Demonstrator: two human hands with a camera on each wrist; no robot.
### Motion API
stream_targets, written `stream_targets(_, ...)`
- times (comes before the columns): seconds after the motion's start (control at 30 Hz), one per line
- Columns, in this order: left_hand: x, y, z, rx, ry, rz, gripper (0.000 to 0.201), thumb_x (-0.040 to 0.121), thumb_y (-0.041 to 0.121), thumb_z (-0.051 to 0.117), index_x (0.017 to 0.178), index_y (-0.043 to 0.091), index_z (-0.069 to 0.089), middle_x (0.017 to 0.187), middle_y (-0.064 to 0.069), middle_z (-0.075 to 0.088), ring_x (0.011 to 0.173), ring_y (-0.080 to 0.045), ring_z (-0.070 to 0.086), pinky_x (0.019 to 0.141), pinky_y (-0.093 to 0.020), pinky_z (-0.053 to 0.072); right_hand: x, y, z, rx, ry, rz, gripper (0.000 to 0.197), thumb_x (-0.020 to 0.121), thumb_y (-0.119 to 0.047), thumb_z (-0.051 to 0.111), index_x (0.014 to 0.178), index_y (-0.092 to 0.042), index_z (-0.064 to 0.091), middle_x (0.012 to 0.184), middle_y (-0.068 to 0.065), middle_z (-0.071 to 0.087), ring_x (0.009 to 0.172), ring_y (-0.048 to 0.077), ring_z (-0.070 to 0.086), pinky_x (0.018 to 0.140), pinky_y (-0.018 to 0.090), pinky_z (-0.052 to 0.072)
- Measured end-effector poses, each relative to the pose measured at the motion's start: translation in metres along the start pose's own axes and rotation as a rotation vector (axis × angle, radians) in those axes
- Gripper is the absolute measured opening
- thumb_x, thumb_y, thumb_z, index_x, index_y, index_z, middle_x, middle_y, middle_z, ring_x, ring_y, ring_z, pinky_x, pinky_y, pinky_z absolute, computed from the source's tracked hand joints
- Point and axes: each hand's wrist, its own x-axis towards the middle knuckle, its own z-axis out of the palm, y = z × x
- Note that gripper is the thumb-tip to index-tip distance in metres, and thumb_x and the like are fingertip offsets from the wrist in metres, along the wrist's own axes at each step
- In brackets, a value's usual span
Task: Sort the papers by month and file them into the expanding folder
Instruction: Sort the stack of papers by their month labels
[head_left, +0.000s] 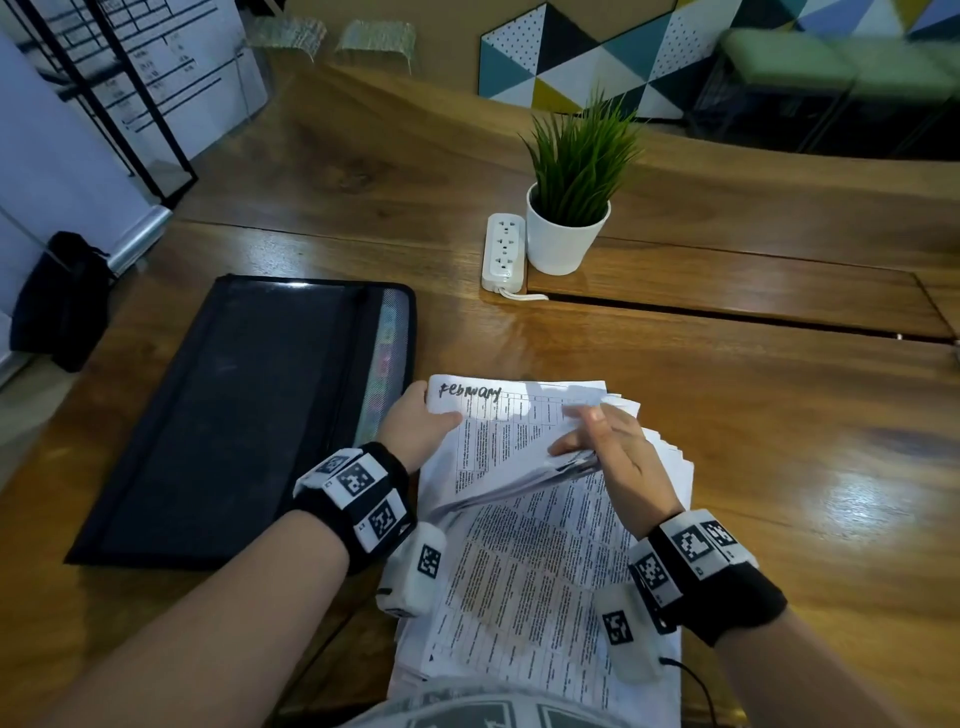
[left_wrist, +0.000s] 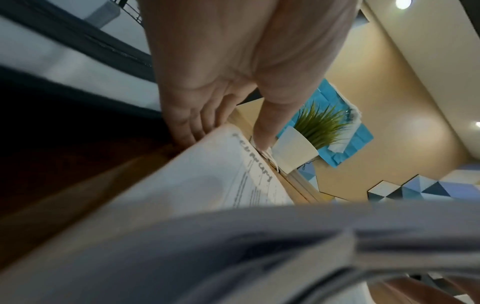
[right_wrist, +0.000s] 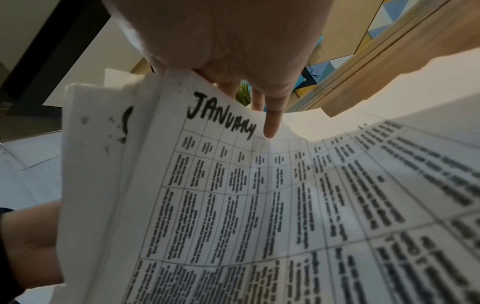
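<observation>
On the wooden table (head_left: 675, 364) the sorting looks barely begun. The expanding folder (head_left: 244, 415), the largest thing here, lies flat and closed to the left of the papers, its long axis running away from the person and leaning a little to the right, with coloured tabs showing along its right edge; I see no sheet filed in it yet. Just beside it the stack of papers (head_left: 530, 587) lies in front of the person, long axis also running away from them, headings at the far end. No separate month piles are visible, so by my reading all the sorting and all the filing remain.

The left hand (head_left: 415, 421) pinches the far left corner of a lifted bundle, thumb on top beside the handwritten "February" sheet (head_left: 498, 415), fingers beneath. The right hand (head_left: 608, 447) has its fingers curled into the right edges of the lifted sheets, fanning them; the right wrist view shows a "January" sheet (right_wrist: 233, 185) curving under it.

Beyond stand a potted plant (head_left: 569, 208) and a power strip (head_left: 503, 252).
</observation>
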Motion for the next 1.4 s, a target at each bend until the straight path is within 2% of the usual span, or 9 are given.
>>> stream_targets(0.1,-0.005,0.004,0.001,-0.066,0.140,0.088,0.009,0.086,0.011,0.059,0.089,0.018,0.056,0.094,-0.002,0.066,0.092,-0.024,0.062,0.083,-0.040,0.051,-0.001,-0.002,-0.005,-0.055,-0.041,-0.005,0.055,0.087,-0.056,0.028,0.069,-0.028,0.071,0.086,-0.017,0.064,0.101,0.007,0.047,0.088,0.032,0.036)
stream_targets(0.23,-0.014,0.000,0.003,-0.108,0.148,0.169,0.007,0.088,0.012,0.060,0.087,0.018,0.058,0.083,0.005,0.067,0.082,-0.017,0.064,0.073,-0.029,0.050,-0.001,-0.004,-0.012,-0.131,-0.078,-0.021,0.036,0.087,-0.050,0.038,0.097,-0.032,0.068,0.084,-0.004,0.067,0.095,0.013,0.051,0.074,0.016,0.036)
stream_targets(0.4,-0.026,0.000,0.007,-0.229,0.039,0.164,0.030,0.076,0.006,0.073,0.085,0.025,0.053,0.077,0.001,0.072,0.076,-0.016,0.068,0.075,-0.038,0.053,0.006,-0.009,-0.009,-0.045,-0.123,-0.010,0.035,0.091,-0.024,0.055,0.122,-0.040,0.054,0.080,-0.007,0.057,0.085,0.011,0.050,0.070,0.019,0.038)
stream_targets(0.53,-0.026,0.007,0.010,-0.331,-0.022,0.158,0.040,0.067,-0.003,0.079,0.086,0.022,0.055,0.078,-0.005,0.070,0.075,-0.020,0.064,0.076,-0.042,0.053,0.011,-0.010,-0.004,-0.100,-0.190,-0.075,0.032,0.085,-0.037,0.054,0.117,-0.038,0.060,0.075,-0.010,0.060,0.078,0.015,0.053,0.072,0.029,0.043)
stream_targets(0.7,-0.029,0.009,0.013,-0.363,0.011,0.158,0.027,0.068,-0.001,0.079,0.074,0.018,0.062,0.072,-0.001,0.067,0.066,-0.013,0.059,0.066,-0.029,0.049,0.010,-0.015,-0.005,-0.031,-0.144,-0.066,0.018,0.084,-0.017,0.065,0.097,-0.028,0.070,0.070,-0.010,0.062,0.065,0.009,0.054,0.064,0.028,0.047)
stream_targets(1.0,-0.016,-0.007,0.006,-0.422,-0.041,0.128,0.017,0.088,0.015,0.064,0.072,0.013,0.064,0.066,0.002,0.062,0.055,-0.006,0.051,0.056,-0.024,0.039,0.003,-0.013,-0.006,-0.012,-0.099,0.007,0.033,0.083,-0.012,0.066,0.110,-0.031,0.068,0.078,-0.013,0.063,0.074,0.003,0.056,0.070,0.030,0.054)
stream_targets(1.13,-0.016,-0.007,0.006,-0.380,-0.022,0.176,0.010,0.088,0.008,0.061,0.080,0.012,0.065,0.084,-0.009,0.066,0.080,-0.021,0.059,0.078,-0.041,0.048,0.000,-0.014,-0.004,0.050,-0.085,0.009,0.033,0.082,-0.009,0.066,0.106,-0.031,0.069,0.081,-0.009,0.065,0.073,0.003,0.057,0.064,0.029,0.055)
stream_targets(1.27,-0.019,-0.002,0.005,-0.263,0.037,0.265,0.044,0.077,-0.003,0.069,0.100,0.030,0.051,0.106,0.001,0.057,0.099,-0.014,0.057,0.086,-0.025,0.048,-0.001,-0.014,-0.005,0.072,-0.088,0.017,0.029,0.082,-0.008,0.066,0.102,-0.029,0.070,0.086,0.003,0.064,0.073,0.004,0.057,0.057,0.024,0.054)
stream_targets(1.4,-0.025,-0.004,0.000,0.158,0.199,0.381,0.066,0.067,0.016,0.082,0.122,0.023,0.046,0.126,0.005,0.039,0.116,-0.009,0.038,0.102,-0.023,0.030,-0.003,-0.013,-0.006,0.061,-0.095,0.029,0.027,0.082,-0.007,0.067,0.096,-0.031,0.070,0.085,0.003,0.063,0.075,0.013,0.058,0.057,0.021,0.052)
